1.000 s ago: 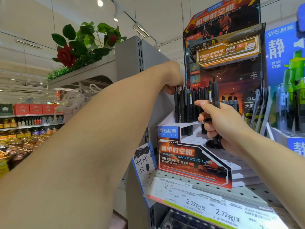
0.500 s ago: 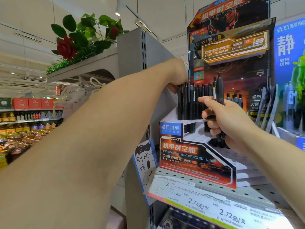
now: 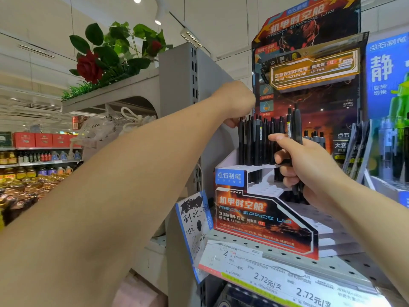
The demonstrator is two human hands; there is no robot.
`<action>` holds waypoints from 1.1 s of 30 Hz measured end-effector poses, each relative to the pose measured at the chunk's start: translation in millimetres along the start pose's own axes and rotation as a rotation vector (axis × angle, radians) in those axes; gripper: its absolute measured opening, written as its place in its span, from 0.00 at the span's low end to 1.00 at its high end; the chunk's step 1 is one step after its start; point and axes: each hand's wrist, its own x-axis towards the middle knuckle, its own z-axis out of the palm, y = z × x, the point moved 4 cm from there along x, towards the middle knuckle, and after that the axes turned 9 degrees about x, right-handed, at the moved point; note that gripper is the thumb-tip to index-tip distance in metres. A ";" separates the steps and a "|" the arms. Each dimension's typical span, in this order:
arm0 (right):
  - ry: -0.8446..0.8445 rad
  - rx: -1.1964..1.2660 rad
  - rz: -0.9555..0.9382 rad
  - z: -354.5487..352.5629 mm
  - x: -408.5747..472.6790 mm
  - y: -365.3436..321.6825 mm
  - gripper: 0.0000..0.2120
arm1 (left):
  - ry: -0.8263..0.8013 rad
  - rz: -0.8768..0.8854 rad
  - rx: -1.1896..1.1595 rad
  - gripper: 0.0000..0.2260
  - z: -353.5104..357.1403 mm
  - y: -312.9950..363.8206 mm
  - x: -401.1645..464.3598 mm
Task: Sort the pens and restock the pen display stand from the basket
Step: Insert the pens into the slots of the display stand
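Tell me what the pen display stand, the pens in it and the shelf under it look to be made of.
Pen display stand: most likely printed cardboard with a slightly glossy face; folded flat panels and thin white cut edges show.
Pens: seemingly matte black plastic barrels, dull with little shine; some carry small stickers.
Shelf: probably grey painted sheet metal, flat and punched with regular rows of holes.

We see slim black plastic pens standing in a stepped cardboard display stand printed in red, orange and black, with white steps and a blue label patch. Its tall backboard carries a yellow-orange framed panel. Beside it stands a blue and green poster. We note a red artificial rose with green leaves, and a white price strip printed in black.
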 end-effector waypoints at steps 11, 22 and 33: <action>-0.010 0.139 0.056 3.4 -2.1 1.1 0.12 | -0.068 0.006 0.153 0.15 -4.6 -1.4 -23.7; -0.113 0.083 -0.004 11.5 -11.4 -4.8 0.06 | 0.292 0.097 -0.258 0.20 22.8 -0.3 -80.5; -0.043 -0.098 -0.067 8.7 -13.2 -3.7 0.11 | 0.190 0.145 -0.290 0.10 48.9 -2.2 -88.6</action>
